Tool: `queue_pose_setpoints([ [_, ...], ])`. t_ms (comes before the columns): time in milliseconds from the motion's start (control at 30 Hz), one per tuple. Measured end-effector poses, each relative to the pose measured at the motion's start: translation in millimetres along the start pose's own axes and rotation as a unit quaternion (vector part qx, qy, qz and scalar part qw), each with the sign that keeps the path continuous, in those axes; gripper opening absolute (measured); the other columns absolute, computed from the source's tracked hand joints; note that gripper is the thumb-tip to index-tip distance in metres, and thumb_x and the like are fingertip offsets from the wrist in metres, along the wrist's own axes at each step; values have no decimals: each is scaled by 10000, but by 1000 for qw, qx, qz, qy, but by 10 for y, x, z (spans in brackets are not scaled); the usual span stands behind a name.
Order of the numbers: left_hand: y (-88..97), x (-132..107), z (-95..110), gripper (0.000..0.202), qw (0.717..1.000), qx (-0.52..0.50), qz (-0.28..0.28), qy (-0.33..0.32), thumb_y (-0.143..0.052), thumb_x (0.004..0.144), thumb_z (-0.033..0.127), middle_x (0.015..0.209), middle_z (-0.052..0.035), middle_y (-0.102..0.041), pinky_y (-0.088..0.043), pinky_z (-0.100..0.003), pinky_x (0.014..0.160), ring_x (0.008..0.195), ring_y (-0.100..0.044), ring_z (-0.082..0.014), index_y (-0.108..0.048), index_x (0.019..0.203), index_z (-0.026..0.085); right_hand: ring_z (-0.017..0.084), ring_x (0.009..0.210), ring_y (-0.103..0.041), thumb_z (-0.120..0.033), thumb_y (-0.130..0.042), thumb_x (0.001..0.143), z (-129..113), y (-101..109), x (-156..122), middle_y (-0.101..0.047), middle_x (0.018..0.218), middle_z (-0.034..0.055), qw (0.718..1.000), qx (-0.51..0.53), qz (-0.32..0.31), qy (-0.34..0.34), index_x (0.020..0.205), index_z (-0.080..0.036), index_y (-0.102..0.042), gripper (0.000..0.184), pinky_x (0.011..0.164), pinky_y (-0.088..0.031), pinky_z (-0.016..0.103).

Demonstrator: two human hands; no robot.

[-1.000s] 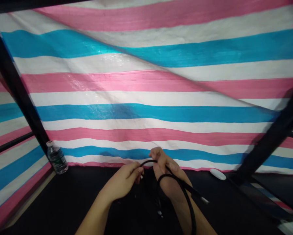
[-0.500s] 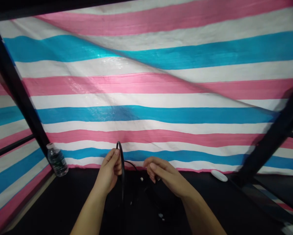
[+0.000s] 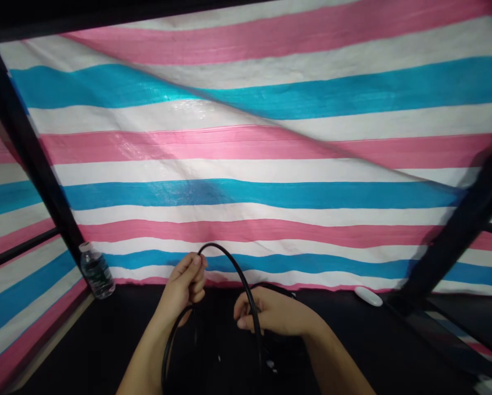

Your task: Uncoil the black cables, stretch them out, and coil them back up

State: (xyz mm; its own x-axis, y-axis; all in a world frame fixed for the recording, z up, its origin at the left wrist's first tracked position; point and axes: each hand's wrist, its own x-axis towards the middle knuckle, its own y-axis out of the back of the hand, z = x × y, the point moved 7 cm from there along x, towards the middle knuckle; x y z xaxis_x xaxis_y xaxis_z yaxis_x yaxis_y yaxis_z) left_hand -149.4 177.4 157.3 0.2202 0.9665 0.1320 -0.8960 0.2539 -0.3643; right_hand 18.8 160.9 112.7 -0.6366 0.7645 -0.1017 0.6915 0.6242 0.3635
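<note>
Left fingers (image 3: 194,262): closed tight around a black cable (image 3: 228,261), held in your left hand (image 3: 182,288).
Right fingers (image 3: 244,316): curled narrow against the cable; grip unclear.
Right hand (image 3: 281,314): low, just right of the left.
Cable: arcs between your hands, looping below the left wrist.
Around: plastic water bottle (image 3: 96,273) far left; white oval object (image 3: 368,296) right.

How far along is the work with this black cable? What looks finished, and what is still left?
Done: one loop of the black cable arcs up between the hands. In hand: the left hand grips it, and the right hand is against it lower down. Left: more cable hangs slack below, towards the black table, too dark to follow.
</note>
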Motion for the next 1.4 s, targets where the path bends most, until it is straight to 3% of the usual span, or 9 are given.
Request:
queue_pose_setpoints([
  [167, -165, -99, -174, 399, 977, 128, -121, 119, -688, 849, 577, 562, 105, -298, -132, -202, 427, 466, -186, -61, -571, 813, 197, 136, 633, -622, -416, -827, 759, -49, 218, 70, -667, 692, -18, 961, 202, 182, 54, 867, -179, -694, 292, 657, -487, 276],
  [300, -201, -110, -204, 376, 964, 222, -87, 119, -709, 829, 555, 654, 62, -475, -190, -207, 447, 510, -337, -83, -596, 915, 207, 136, 732, -653, -405, -895, 698, -86, 249, 82, -680, 777, -4, 901, 353, 233, 94, 844, -178, -703, 331, 771, -522, 283],
  [400, -195, -84, -182, 364, 961, 252, -59, 95, -728, 813, 520, 753, 27, -553, -213, -218, 461, 567, -397, -105, -653, 985, 209, 149, 751, -656, -401, -899, 691, -101, 252, 74, -678, 778, 9, 886, 385, 237, 97, 824, -174, -703, 328, 761, -525, 279],
  [567, -210, -64, -136, 365, 945, 309, -82, 65, -634, 876, 527, 691, 9, -546, -259, -259, 491, 547, -390, -125, -700, 760, 187, 144, 689, -631, -478, -795, 801, -151, 226, 23, -672, 714, 12, 916, 336, 197, 92, 857, -181, -674, 326, 675, -482, 260],
  [700, -294, -78, -68, 325, 936, 334, -110, -1, -644, 881, 468, 775, -22, -625, -411, -286, 678, 759, -555, -197, -663, 681, 211, 161, 675, -601, -547, -680, 882, -262, 199, -90, -664, 763, 10, 979, 76, 173, 72, 945, -209, -700, 345, 622, -451, 286],
  [800, -324, -87, -152, 364, 945, 300, -126, 34, -618, 893, 508, 673, -5, -596, -430, -296, 652, 669, -558, -193, -625, 678, 215, 150, 641, -543, -564, -596, 936, -301, 216, -157, -619, 742, 0, 980, -72, 175, 65, 840, -216, -702, 376, 589, -409, 289],
  [1000, -282, -42, -125, 402, 960, 266, -81, 17, -555, 931, 538, 538, 10, -583, -390, -291, 608, 544, -533, -177, -634, 704, 215, 131, 562, -452, -694, -446, 954, -77, 326, -125, -485, 646, -39, 966, 113, 227, 51, 852, -203, -607, 526, 536, -371, 275],
  [1233, -198, 18, -181, 405, 978, 197, -55, 32, -587, 903, 583, 646, 26, -572, -418, -305, 666, 612, -562, -173, -668, 890, 186, 121, 576, -425, -691, -578, 890, -126, 381, -109, -423, 684, -56, 930, 248, 250, 106, 827, -215, -533, 482, 535, -345, 264],
  [1400, -190, 12, -182, 400, 981, 179, -67, 28, -624, 892, 564, 590, 71, -415, -356, -274, 592, 542, -409, -122, -544, 724, 211, 181, 777, -549, -597, -598, 924, -179, 375, -195, -587, 834, -7, 969, 80, 221, 76, 952, -233, -600, 364, 765, -460, 344],
])
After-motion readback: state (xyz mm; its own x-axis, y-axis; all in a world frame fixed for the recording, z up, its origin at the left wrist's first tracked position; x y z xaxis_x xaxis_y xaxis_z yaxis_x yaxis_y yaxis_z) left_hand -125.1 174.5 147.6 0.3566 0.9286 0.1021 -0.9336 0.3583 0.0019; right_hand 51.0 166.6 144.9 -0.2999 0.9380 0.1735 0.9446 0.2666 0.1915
